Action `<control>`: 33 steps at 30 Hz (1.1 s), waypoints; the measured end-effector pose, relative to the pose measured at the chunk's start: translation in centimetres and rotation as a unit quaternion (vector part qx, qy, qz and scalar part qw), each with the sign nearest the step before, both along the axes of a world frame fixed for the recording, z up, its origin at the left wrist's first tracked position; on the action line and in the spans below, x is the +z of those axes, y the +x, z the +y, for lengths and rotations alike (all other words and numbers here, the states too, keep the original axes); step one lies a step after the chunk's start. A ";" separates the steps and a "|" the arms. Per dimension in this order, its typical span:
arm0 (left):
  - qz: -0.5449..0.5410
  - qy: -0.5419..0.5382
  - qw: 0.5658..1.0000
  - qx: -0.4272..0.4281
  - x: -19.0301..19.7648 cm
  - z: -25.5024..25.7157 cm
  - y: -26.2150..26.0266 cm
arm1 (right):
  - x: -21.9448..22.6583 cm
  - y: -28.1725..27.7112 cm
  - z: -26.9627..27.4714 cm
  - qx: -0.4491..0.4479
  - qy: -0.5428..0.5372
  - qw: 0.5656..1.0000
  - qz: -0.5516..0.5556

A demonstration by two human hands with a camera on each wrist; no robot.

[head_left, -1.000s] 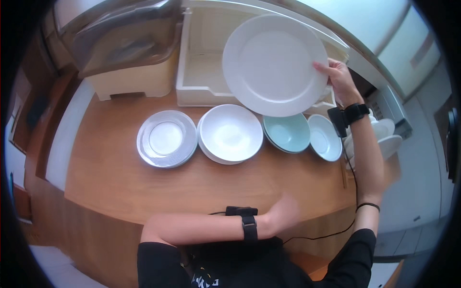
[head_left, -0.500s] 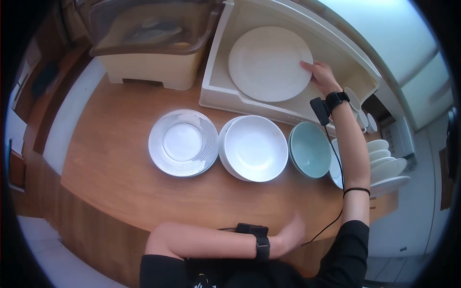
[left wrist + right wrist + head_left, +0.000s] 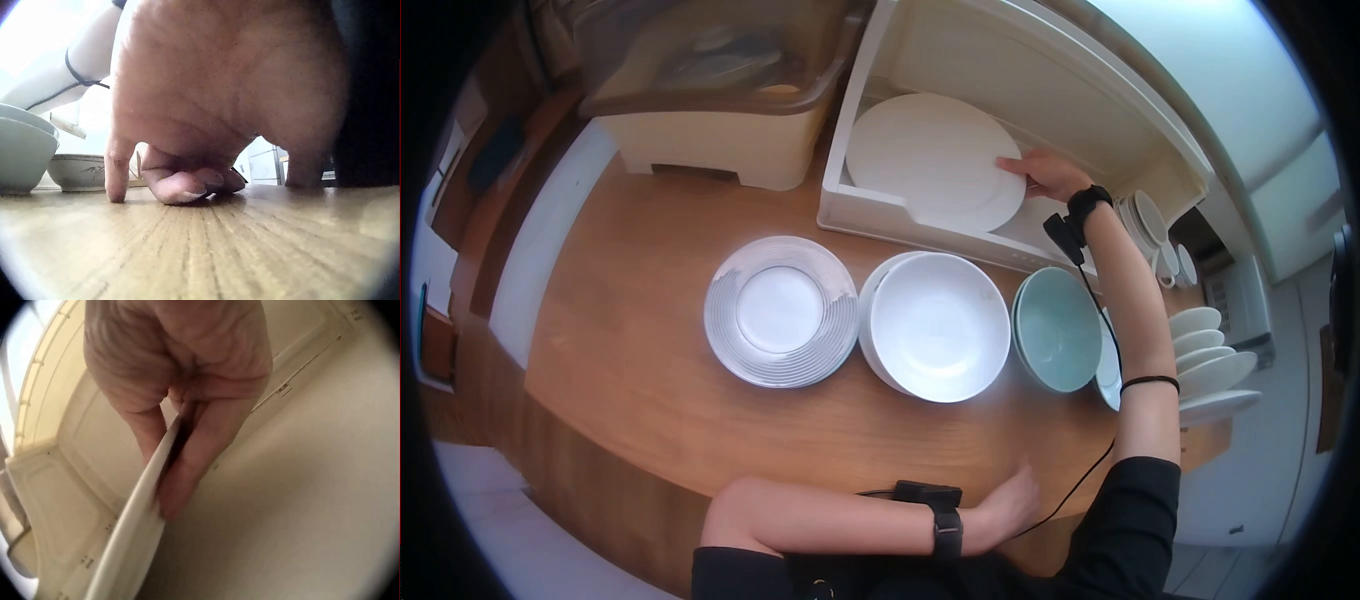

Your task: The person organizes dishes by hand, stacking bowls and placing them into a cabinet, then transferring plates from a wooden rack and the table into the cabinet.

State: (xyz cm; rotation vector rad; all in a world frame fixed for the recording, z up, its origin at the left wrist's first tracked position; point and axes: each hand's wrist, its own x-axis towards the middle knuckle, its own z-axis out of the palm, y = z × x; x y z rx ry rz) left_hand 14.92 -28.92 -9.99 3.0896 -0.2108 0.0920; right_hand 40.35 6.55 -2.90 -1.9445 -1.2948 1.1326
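My right hand pinches the right rim of a large white plate, thumb on one face and fingers on the other. The plate lies low inside an open cream-coloured storage bin, partly behind its front wall. In the right wrist view the plate appears nearly edge-on and tilted. My left hand rests at the table's front edge and holds nothing. Its fingertips touch the wood, loosely bent, in the left wrist view.
Along the table stand a stack of ridged plates, white bowls and green bowls. Another bowl is half behind my right arm. White plates and cups stand at the right. A lidded box sits at the back left.
My right hand has lowered the large plate from above the bowls into the bin, and the plate has shifted further down and left. My left hand stays near the table's front edge.
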 end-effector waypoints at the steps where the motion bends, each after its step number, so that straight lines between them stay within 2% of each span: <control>1: 0.001 0.000 1.000 -0.004 0.0 0.2 0.0 | 0.1 0.0 -0.2 0.013 -0.035 0.998 -0.044; 2: 0.004 -0.005 1.000 -0.003 0.1 0.2 0.0 | 0.0 -0.2 -0.3 0.010 -0.033 0.999 -0.043; 4: 0.010 -0.007 1.000 -0.005 0.1 0.2 0.0 | -0.2 -0.7 -0.4 0.067 -0.120 0.988 -0.073; 5: 0.016 -0.008 1.000 -0.004 0.0 0.2 0.1 | -0.2 -0.8 -0.3 0.067 -0.117 0.988 -0.071; 7: 0.023 -0.009 1.000 -0.003 -0.1 0.3 0.0 | 0.1 -1.7 -0.4 0.096 -0.180 0.969 -0.136; 11: 0.040 -0.021 0.999 -0.013 1.2 1.0 -0.1 | 1.7 -2.7 -1.9 0.099 -0.174 0.962 -0.184; 13: 0.065 -0.028 0.997 -0.027 2.0 1.7 -0.3 | 2.6 -2.5 -2.5 0.060 -0.102 0.941 -0.317; 14: 0.038 -0.035 0.999 -0.009 2.2 1.8 -0.5 | 3.2 -2.3 -3.4 0.051 -0.100 0.942 -0.317; 15: 0.011 -0.044 0.999 0.006 2.4 1.8 -0.7 | 3.8 -1.8 -4.8 0.112 0.007 0.894 -0.433; 16: 0.011 -0.040 0.999 -0.007 2.7 2.0 -0.8 | 4.7 -1.5 -6.6 0.168 0.110 0.819 -0.538; 19: -0.018 -0.051 0.998 0.008 2.5 1.8 -0.7 | 11.5 -3.1 -14.7 0.172 0.144 0.841 -0.493; 21: 0.007 -0.033 0.999 -0.017 0.8 1.5 -0.6 | 14.8 -1.6 -20.7 0.171 0.220 0.843 -0.459; 22: 0.006 -0.022 0.999 -0.026 0.3 1.5 -0.5 | 16.6 -0.8 -24.1 0.147 0.211 0.845 -0.468; 24: 0.009 -0.009 0.999 -0.046 0.4 1.6 -0.7 | 19.6 0.8 -31.1 0.155 0.285 0.827 -0.459; 26: 0.016 0.001 0.999 -0.051 1.0 1.7 -0.9 | 21.5 4.1 -36.9 0.147 0.259 0.776 -0.556; 27: 0.019 0.005 0.998 -0.052 1.4 1.7 -1.0 | 21.8 5.7 -39.8 0.099 0.184 0.760 -0.615; 28: 0.023 0.010 0.998 -0.051 1.6 1.7 -1.1 | 21.5 6.9 -42.0 0.090 0.183 0.761 -0.616; 30: 0.022 0.013 0.998 -0.050 1.6 1.6 -1.0 | 20.4 9.1 -45.0 -0.050 0.015 0.769 -0.638; 31: 0.028 0.018 0.998 -0.048 1.7 1.6 -1.0 | 19.7 10.8 -46.0 -0.052 0.016 0.769 -0.637; 33: 0.037 0.024 0.998 -0.046 1.6 1.6 -0.8 | 17.9 14.5 -47.1 -0.142 0.021 0.862 -0.486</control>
